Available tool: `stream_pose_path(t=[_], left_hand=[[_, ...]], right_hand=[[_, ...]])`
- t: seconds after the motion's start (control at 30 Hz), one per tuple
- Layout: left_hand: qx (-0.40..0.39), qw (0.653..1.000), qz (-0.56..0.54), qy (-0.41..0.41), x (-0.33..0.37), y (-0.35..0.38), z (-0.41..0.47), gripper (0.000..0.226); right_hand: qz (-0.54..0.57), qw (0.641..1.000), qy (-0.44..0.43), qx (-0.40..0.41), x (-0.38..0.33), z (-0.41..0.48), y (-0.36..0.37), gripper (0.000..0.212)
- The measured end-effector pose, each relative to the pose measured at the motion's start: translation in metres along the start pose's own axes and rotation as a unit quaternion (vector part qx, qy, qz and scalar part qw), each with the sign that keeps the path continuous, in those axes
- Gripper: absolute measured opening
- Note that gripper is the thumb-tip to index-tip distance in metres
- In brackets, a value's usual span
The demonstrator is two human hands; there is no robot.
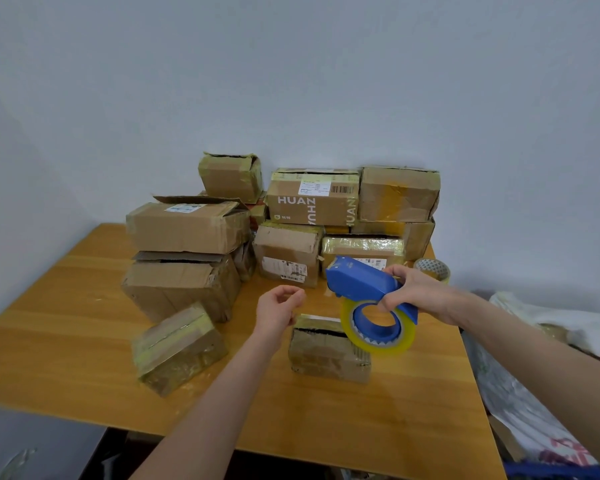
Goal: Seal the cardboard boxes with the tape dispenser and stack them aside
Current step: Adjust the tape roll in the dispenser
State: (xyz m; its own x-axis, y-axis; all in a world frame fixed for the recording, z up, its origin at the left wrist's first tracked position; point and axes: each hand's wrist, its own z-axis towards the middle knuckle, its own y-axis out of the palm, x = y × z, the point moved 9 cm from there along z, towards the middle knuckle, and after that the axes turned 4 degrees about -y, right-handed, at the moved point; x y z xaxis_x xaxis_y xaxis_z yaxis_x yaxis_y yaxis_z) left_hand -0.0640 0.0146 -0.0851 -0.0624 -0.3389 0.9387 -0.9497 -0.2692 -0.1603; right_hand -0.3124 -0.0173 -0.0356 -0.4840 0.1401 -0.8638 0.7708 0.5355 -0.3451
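Observation:
My right hand [418, 292] grips a blue tape dispenser [364, 282] with a yellowish clear tape roll [378, 329], held in the air over a small cardboard box [321, 355] at the table's middle. That box's top shows a dark gap along its back edge. My left hand [278, 308] hovers just left of the box with its fingers curled, thumb and fingertips close together; whether it pinches tape is unclear. A taped small box [179, 348] lies tilted to the left.
Several cardboard boxes are stacked at the back of the wooden table [361, 427] against the wall, among them one printed HUAN [312, 199]. A spare tape roll [433, 270] sits at the back right. Plastic bags [520, 410] lie off the table's right edge.

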Motion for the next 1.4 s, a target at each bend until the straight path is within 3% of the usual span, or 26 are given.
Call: stream_pose_path(t=[0.13, 0.2, 0.53, 0.77, 0.9, 1.0, 1.1, 1.13, 1.2, 1.3, 1.4], left_hand=[[0.020, 0.974, 0.217, 0.060, -0.009, -0.008, 0.008, 0.005], [0.030, 0.962, 0.265, 0.060, -0.023, -0.013, 0.012, 0.008], [0.027, 0.977, 0.205, -0.045, -0.063, 0.005, 0.043, 0.003], [0.091, 0.963, 0.252, -0.042, -0.068, 0.004, 0.054, 0.016], [0.064, 0.972, 0.212, -0.074, -0.076, 0.000, 0.060, 0.030], [0.044, 0.966, 0.249, -0.060, -0.071, 0.001, 0.058, 0.007], [0.108, 0.966, 0.237, 0.007, -0.042, -0.012, 0.048, 0.020], [0.090, 0.973, 0.212, 0.011, -0.034, -0.011, 0.045, 0.021], [-0.028, 0.989, 0.142, -0.033, -0.027, 0.010, 0.038, 0.027], [-0.191, 0.976, 0.027, -0.099, -0.014, 0.048, 0.015, 0.033], [-0.198, 0.973, -0.061, -0.102, 0.002, 0.057, 0.007, 0.028]], right_hand=[[-0.021, 1.000, 0.007, 0.010, 0.001, 0.005, 0.002, 0.060], [-0.026, 0.999, 0.010, 0.019, 0.001, 0.010, 0.004, 0.057], [-0.049, 0.998, 0.035, 0.031, 0.014, 0.034, 0.023, 0.059], [-0.055, 0.997, 0.035, 0.034, 0.021, 0.041, 0.022, 0.054], [-0.029, 0.998, 0.042, 0.037, 0.025, 0.040, 0.020, 0.059], [-0.020, 0.998, 0.043, 0.037, 0.026, 0.039, 0.019, 0.058], [-0.009, 0.998, 0.043, 0.035, 0.026, 0.037, 0.018, 0.057], [-0.005, 0.998, 0.044, 0.035, 0.026, 0.036, 0.017, 0.056], [-0.001, 0.999, 0.043, 0.031, 0.024, 0.033, 0.014, 0.061], [0.003, 0.999, 0.027, 0.020, 0.014, 0.027, 0.009, 0.065], [-0.004, 1.000, 0.011, 0.009, 0.005, 0.021, 0.003, 0.067]])
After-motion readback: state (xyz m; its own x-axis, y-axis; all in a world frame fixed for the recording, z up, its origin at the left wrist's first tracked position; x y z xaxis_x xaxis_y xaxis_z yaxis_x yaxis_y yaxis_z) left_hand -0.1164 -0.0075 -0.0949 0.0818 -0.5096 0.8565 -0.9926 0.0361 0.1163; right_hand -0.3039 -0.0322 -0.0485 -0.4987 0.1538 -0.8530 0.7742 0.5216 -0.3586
